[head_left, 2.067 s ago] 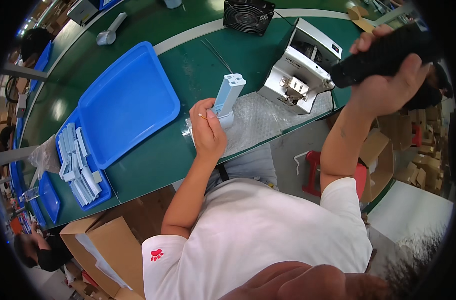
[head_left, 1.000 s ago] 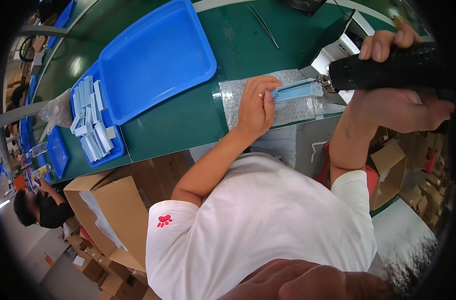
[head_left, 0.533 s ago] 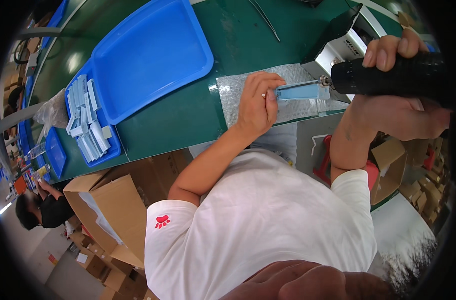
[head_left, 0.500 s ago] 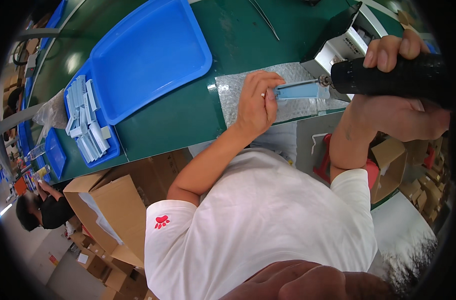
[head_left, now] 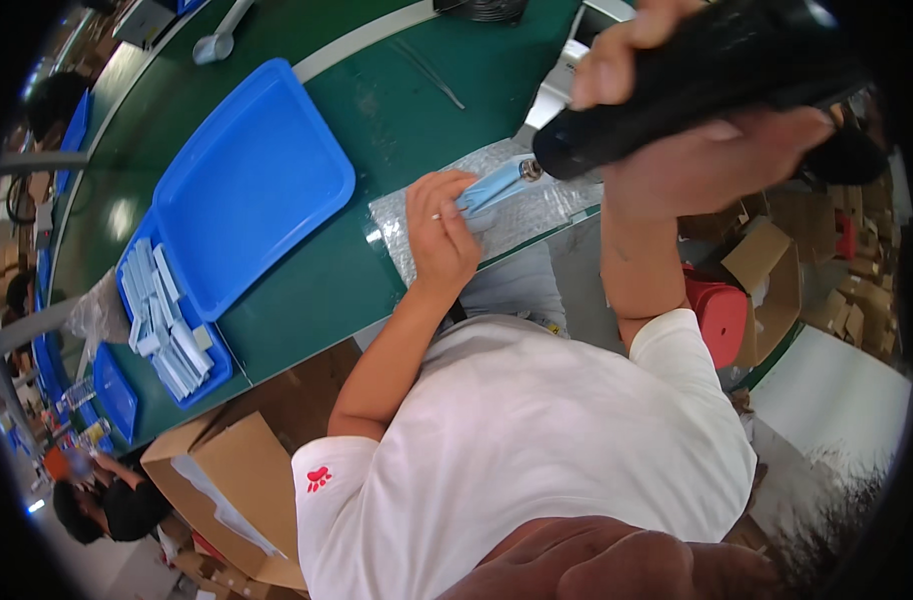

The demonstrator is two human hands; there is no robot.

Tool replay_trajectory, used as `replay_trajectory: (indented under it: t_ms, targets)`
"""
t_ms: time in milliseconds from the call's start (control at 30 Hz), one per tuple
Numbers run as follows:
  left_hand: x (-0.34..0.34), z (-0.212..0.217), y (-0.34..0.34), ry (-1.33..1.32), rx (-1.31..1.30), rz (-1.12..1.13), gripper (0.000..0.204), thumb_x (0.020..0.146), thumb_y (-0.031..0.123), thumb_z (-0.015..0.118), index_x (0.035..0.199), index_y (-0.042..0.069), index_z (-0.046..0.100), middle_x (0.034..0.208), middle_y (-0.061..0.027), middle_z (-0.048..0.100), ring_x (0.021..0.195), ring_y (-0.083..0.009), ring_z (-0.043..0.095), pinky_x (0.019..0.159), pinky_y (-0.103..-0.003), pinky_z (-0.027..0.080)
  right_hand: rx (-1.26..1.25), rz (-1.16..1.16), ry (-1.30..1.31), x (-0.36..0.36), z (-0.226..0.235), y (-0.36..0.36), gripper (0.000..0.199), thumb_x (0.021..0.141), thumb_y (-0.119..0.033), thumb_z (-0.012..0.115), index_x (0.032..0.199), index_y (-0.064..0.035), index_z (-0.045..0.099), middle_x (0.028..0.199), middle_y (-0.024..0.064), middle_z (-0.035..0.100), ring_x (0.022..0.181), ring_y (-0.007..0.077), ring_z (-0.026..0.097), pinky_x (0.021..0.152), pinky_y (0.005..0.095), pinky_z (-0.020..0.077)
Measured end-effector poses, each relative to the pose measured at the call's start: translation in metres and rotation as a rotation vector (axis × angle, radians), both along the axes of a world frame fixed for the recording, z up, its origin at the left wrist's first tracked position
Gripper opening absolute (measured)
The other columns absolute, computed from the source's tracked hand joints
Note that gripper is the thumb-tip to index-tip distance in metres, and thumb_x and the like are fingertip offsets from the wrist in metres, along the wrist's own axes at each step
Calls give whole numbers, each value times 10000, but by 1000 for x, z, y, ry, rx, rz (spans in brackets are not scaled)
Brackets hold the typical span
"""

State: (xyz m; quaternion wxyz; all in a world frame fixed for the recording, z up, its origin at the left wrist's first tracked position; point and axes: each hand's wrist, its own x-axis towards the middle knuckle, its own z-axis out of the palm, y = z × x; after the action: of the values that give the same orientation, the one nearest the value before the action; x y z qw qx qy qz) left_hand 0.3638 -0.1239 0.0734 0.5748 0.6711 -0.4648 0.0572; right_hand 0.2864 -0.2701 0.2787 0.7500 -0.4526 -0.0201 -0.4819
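My left hand (head_left: 440, 232) pinches one end of a slim light-blue plastic part (head_left: 491, 186), holding it above the bubble wrap. My right hand (head_left: 712, 165) is wrapped round a thick black cylindrical power screwdriver (head_left: 667, 85), close to the camera and a little blurred. The driver's metal tip (head_left: 530, 170) meets the far end of the blue part; whether a screw sits there is too small to tell. Under both hands lies a sheet of bubble wrap (head_left: 397, 215) on the green table (head_left: 307, 320).
A blue tray (head_left: 252, 190) stands left of my hands, overlapping another tray heaped with light-blue parts (head_left: 162, 320). Tweezers (head_left: 432, 75) lie beyond the wrap, near a silvery box (head_left: 555, 95). Cardboard boxes (head_left: 237, 485) and a red stool (head_left: 715, 315) are below; a person (head_left: 107, 500) sits far left.
The whole view has shifted, moving trays and table lower left. The screwdriver now tilts more, and its tip and the blue part slope upward to the right. Both hands keep their holds.
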Motion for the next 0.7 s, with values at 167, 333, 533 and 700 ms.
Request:
replay_trajectory:
  t_ms: [167, 333, 533, 700]
  targets:
    - [1, -3, 3, 46, -31, 36, 337, 1055, 133, 360, 1040, -12, 663, 1081, -164, 681, 1035, -351, 596, 977, -458, 427, -280, -437, 56, -19, 20, -26, 577, 1033, -579, 414, 1031, -18, 546, 820, 111, 606, 550, 204, 594, 500, 305, 515]
    - [0, 3, 1, 41, -8, 28, 333, 1053, 138, 388, 1042, -1, 690, 1081, -150, 684, 1055, -350, 580, 995, -447, 413, -576, -750, 91, -6, 22, -36, 363, 1068, -368, 484, 1203, -32, 507, 808, 102, 613, 536, 150, 577, 460, 269, 487]
    - [0, 1, 3, 47, 47, 31, 387, 1076, 186, 351, 1069, -17, 680, 1112, -153, 677, 1084, -335, 564, 999, -453, 401, -618, -719, -38, 8, 2, -55, 369, 1078, -344, 464, 1260, -24, 488, 826, 115, 610, 529, 143, 564, 452, 261, 482]
    - [4, 2, 3, 36, 14, 20, 344, 1051, 149, 390, 1066, 7, 703, 1079, -132, 682, 1033, -327, 554, 988, -442, 399, -188, -414, 260, -47, -20, -91, 924, 796, -799, 522, 1125, 64, 536, 955, 160, 591, 725, 295, 597, 634, 413, 494]
